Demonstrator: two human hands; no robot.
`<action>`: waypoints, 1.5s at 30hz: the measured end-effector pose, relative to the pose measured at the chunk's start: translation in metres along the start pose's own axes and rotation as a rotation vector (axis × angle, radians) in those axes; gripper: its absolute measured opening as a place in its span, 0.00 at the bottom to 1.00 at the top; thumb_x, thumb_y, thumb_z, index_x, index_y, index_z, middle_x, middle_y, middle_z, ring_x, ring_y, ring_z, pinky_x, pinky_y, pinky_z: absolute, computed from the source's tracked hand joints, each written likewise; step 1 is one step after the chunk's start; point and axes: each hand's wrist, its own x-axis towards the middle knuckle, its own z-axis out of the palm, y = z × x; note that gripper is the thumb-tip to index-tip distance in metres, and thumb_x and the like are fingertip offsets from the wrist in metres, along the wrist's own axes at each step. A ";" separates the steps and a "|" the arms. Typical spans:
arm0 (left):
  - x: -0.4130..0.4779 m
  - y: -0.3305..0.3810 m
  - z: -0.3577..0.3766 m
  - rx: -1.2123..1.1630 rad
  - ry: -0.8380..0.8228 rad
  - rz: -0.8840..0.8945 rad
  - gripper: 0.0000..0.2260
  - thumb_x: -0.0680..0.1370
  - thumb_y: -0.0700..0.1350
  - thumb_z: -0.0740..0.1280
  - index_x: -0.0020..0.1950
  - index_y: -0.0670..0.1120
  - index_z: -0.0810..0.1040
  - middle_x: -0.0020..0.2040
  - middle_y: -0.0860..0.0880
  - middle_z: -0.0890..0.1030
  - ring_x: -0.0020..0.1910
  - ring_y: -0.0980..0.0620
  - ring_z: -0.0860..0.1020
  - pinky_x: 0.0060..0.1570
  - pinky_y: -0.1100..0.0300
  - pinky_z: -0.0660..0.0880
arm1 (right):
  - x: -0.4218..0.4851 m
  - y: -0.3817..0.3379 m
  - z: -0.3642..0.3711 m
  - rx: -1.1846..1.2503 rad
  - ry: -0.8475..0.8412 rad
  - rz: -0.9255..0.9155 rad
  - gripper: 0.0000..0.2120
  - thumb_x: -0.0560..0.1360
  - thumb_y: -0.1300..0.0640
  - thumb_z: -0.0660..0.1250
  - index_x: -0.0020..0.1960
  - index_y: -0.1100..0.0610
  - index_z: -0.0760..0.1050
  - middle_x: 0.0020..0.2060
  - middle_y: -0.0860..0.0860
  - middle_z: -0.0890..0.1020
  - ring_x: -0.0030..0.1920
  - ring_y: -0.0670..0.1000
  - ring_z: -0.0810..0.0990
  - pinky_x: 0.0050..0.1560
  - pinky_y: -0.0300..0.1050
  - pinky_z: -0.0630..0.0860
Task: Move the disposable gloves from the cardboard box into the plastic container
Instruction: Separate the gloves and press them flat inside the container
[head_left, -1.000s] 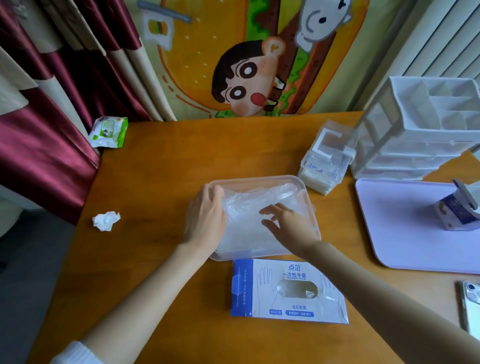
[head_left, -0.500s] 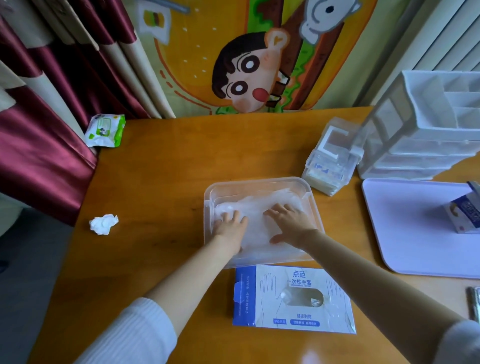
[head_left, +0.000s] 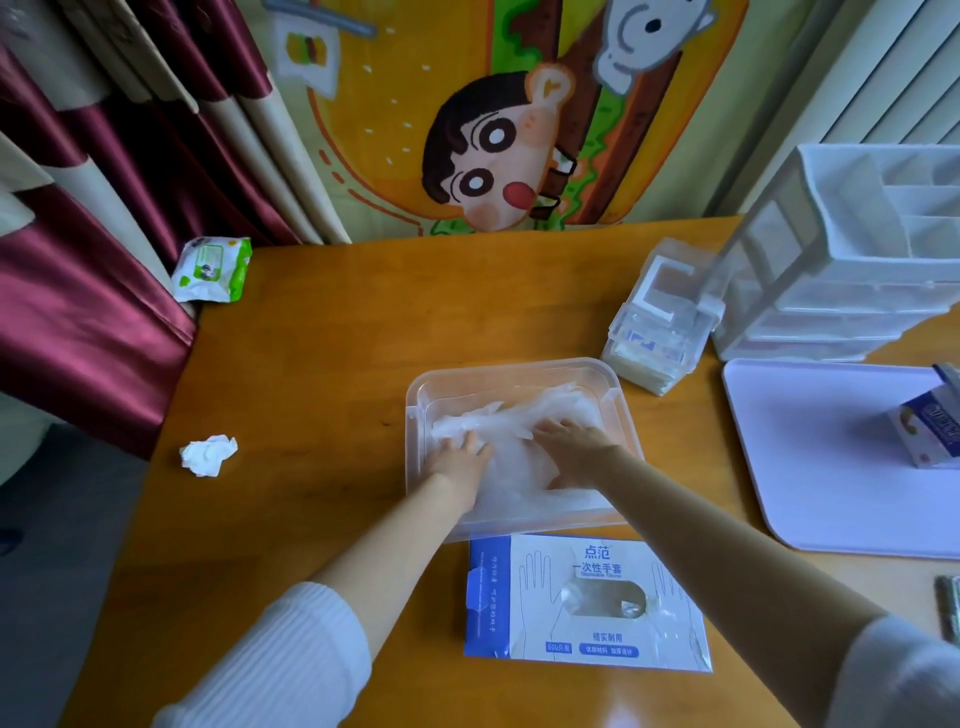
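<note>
Inside the clear plastic container (head_left: 519, 371), the disposable gloves (head_left: 540, 413) lie directly under both palms, long axis left-right, left hand (head_left: 460, 460) and right hand (head_left: 571, 449) flat with straight fingers pressing down, equally near; cardboard box (head_left: 587, 603) just beside the container's near wall.

Single wide-angle head view, facing forward and steeply down, close above the table (head_left: 322, 374), plastic container (head_left: 514, 368) mid-frame
</note>
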 end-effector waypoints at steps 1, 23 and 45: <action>-0.001 -0.001 -0.001 0.010 -0.004 0.006 0.33 0.77 0.36 0.64 0.77 0.48 0.52 0.76 0.42 0.54 0.71 0.38 0.62 0.60 0.51 0.71 | -0.002 0.000 -0.005 0.022 -0.016 0.001 0.34 0.75 0.51 0.68 0.75 0.55 0.56 0.73 0.52 0.61 0.72 0.55 0.61 0.70 0.50 0.62; -0.116 0.077 0.043 -0.282 0.466 0.402 0.15 0.79 0.41 0.62 0.65 0.46 0.72 0.63 0.46 0.71 0.64 0.45 0.69 0.64 0.53 0.66 | -0.151 -0.021 0.115 0.239 0.257 -0.143 0.18 0.83 0.50 0.51 0.69 0.52 0.67 0.69 0.48 0.68 0.67 0.51 0.68 0.62 0.43 0.65; -0.116 0.091 0.065 -0.275 0.127 0.140 0.24 0.83 0.51 0.57 0.78 0.54 0.54 0.79 0.50 0.45 0.78 0.44 0.42 0.75 0.44 0.47 | -0.154 -0.005 0.099 0.799 0.466 0.214 0.06 0.76 0.66 0.63 0.49 0.58 0.76 0.43 0.51 0.80 0.44 0.50 0.79 0.45 0.43 0.77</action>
